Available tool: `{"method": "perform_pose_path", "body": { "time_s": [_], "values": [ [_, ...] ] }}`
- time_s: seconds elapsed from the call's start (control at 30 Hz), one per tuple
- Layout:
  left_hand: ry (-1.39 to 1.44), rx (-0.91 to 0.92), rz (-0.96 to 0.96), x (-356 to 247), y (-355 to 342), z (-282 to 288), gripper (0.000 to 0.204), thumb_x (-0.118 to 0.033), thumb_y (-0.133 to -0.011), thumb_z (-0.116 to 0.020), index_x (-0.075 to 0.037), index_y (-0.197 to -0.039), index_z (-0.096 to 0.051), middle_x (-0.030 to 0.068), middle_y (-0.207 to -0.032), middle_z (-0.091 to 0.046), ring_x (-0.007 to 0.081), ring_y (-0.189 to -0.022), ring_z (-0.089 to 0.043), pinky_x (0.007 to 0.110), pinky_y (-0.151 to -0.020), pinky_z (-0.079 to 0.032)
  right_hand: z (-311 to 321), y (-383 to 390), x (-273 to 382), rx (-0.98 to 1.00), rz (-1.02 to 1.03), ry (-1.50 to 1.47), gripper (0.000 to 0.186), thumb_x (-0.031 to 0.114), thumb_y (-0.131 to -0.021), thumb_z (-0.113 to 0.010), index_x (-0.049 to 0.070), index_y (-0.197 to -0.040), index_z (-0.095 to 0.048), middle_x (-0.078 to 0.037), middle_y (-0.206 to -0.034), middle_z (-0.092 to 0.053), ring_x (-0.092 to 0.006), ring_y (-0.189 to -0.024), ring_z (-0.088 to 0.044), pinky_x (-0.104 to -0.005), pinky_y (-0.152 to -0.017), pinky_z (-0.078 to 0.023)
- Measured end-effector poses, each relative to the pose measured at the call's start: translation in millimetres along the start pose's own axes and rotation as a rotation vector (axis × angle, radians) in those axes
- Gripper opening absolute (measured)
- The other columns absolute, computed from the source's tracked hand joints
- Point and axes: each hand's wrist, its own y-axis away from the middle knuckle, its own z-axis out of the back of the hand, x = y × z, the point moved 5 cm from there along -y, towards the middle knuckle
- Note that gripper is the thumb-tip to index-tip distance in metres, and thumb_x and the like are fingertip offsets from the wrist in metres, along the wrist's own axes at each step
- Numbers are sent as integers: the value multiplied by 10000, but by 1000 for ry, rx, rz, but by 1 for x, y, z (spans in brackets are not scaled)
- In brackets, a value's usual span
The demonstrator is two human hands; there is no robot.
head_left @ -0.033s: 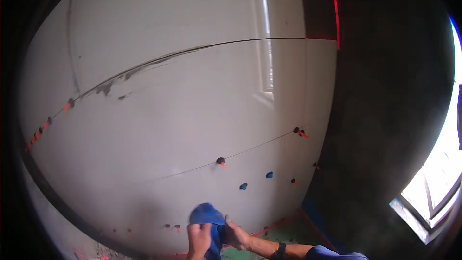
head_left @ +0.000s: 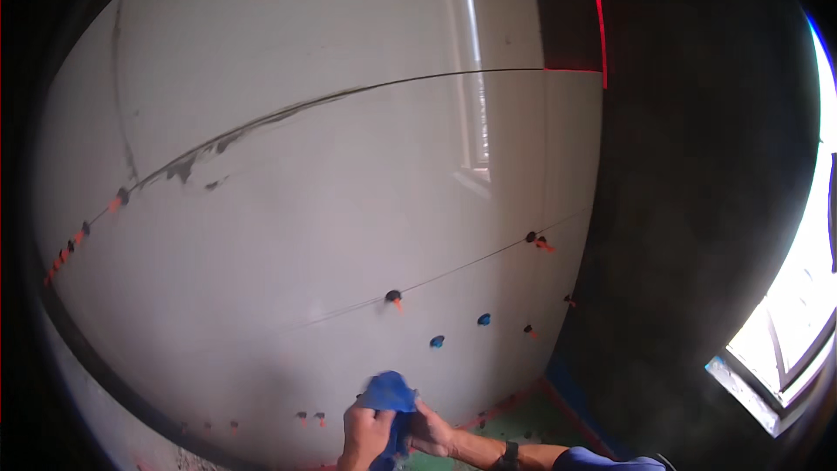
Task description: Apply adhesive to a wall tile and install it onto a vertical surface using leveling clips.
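A bunched blue cloth [head_left: 389, 393] is between my two hands at the lower middle, in front of large glossy white wall panels [head_left: 323, 201]. My left hand [head_left: 366, 432] has its fingers closed round the cloth's left side. On the other side my right hand [head_left: 431, 430] grips the cloth, with its thumb up along the edge. The cloth's lower part hangs between my wrists and is partly hidden. Up and to the right of it, two blue knobs [head_left: 438, 342] sit on the panel face.
Black knobs with orange tails [head_left: 394, 297] dot the panel seams. Grey smears [head_left: 181, 167] mark the panel under the upper seam. A red laser line [head_left: 601, 35] runs down at the upper right. Beyond a dark wall [head_left: 689, 192] is a bright window [head_left: 789, 340]. Green floor [head_left: 523, 423] shows below.
The cloth has shifted slightly right and its top is folded differently. My left hand has moved a little right, closer to my right hand. The whole view has shifted slightly.
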Motion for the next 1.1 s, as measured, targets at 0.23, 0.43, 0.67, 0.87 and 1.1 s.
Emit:
{"method": "perform_pose_path", "body": {
  "time_s": [0.23,0.43,0.67,0.87,1.1],
  "values": [
    [232,-49,-129,18,-16,24,502,-214,-1005,-599,8,-1426,-443,144,-1419,-517,250,-1325,-473,388,-1081,-408,6,38,151,126,308,-44,542,402,-1007,-474,127,-1470,-407,-154,-1482,-470,-298,-1334,-476,-465,-1131,-365],
    [596,-400,134,106,-15,50,451,-224,-1009,-593,29,-1370,-501,158,-1264,-616,254,-1196,-577,381,-1027,-467,-107,73,411,129,1041,338,404,431,-929,-573,115,-1181,-551,-34,-1013,-614,-187,-972,-590,-391,-923,-482],
    [722,-659,40,165,-32,54,502,-315,-1024,-552,17,-1393,-473,181,-1280,-596,303,-1186,-581,433,-1035,-477,-211,81,641,-599,2271,1252,508,228,-954,-557,42,-1414,-448,-198,-1350,-512,-351,-1260,-483,-469,-1074,-378],
    [882,-1027,0,134,-53,84,425,-149,-962,-592,32,-1331,-484,134,-1260,-587,227,-1231,-532,364,-1086,-402,-226,0,539,-740,2267,1593,563,249,-938,-541,79,-1461,-421,-250,-1533,-318,-468,-1432,-258,-549,-1183,-213],
    [964,-924,-77,149,-64,101,375,-131,-971,-560,22,-1308,-495,146,-1273,-578,239,-1231,-533,382,-1105,-385,-322,-57,411,-468,2303,1952,761,316,-790,-733,94,-1451,-430,-253,-1498,-345,-533,-1388,-273,-588,-1151,-268]
  ]
}}
